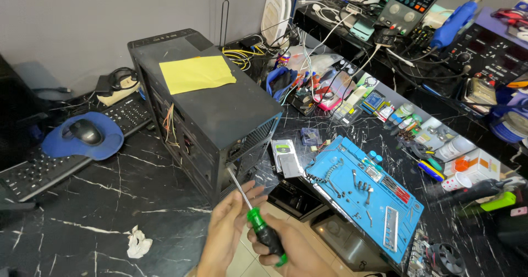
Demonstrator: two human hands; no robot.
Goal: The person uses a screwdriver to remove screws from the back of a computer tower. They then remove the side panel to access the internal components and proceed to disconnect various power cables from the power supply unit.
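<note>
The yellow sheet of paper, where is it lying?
In the head view, the yellow sheet lies flat on top of the black computer case, left of centre, toward the case's far end near the wall.

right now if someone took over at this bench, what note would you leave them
Right hand: gripping the green-handled screwdriver, its tip at the rear corner of the black computer case.
Left hand: open, fingers steadying the shaft.
Case lies on the black marble table, a yellow sheet on top.
Loose screws sit on the blue mat to the right.
Done: some screws are already out, judging by the mat.
Left: the corner screw under the tip; whether it is loose cannot be told.
</note>
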